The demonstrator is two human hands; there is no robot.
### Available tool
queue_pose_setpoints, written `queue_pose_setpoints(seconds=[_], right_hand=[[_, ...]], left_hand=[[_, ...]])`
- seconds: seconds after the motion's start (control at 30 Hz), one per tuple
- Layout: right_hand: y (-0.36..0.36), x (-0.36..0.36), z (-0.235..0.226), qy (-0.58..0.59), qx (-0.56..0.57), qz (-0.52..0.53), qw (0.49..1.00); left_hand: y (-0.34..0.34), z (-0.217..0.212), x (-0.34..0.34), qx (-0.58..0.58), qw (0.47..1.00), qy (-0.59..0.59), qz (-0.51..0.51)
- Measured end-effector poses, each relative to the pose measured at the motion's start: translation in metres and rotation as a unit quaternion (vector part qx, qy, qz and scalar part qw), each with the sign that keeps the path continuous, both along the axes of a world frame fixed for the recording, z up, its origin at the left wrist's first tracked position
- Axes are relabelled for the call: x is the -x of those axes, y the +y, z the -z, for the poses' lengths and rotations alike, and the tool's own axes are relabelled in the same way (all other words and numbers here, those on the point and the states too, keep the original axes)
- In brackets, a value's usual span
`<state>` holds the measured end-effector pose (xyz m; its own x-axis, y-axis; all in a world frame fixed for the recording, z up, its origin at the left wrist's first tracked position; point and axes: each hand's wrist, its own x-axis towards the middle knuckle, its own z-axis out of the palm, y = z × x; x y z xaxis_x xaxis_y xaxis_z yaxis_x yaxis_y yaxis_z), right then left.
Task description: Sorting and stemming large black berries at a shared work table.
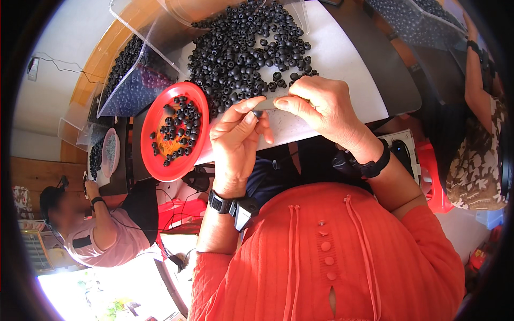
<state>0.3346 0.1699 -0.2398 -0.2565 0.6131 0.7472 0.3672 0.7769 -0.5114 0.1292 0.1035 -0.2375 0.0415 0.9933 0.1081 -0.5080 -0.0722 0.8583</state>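
Note:
My left hand [234,140] is closed, pinching a small black rounded piece [258,113] between thumb and fingers. Against it, my right hand [325,109] grips a thin, flat, blade-like strip [266,104], its handle end hidden in the fingers. Both hands meet over the near edge of a white board [348,64]. Just beyond them spreads a big pile of small black rounded pieces [235,59], many with a round hole. A red plate [150,128] left of my left hand holds several similar pieces.
Clear plastic bins [128,88] of black pieces stand at the left. Another clear bin [412,16] is at the far right. A pink basket [111,152] lies further left, near a seated co-worker [107,230]. Another person's arm [476,80] shows at the right.

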Motion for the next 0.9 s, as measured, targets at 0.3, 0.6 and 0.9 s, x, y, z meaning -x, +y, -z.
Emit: queue_pose_setpoints(seconds=[0.3,0.6,0.9], right_hand=[[0.000,-0.001,-0.002,-0.003,-0.023,-0.032,0.999],[0.000,0.000,0.000,-0.033,-0.062,-0.007,0.998],[0.001,-0.001,0.001,0.002,-0.062,-0.025,0.998]], left_hand=[[0.000,-0.001,0.003,0.015,1.000,-0.011,0.009],[-0.006,-0.009,0.005,0.043,0.999,-0.018,0.027],[-0.004,-0.016,0.003,0.092,0.984,-0.120,0.091]])
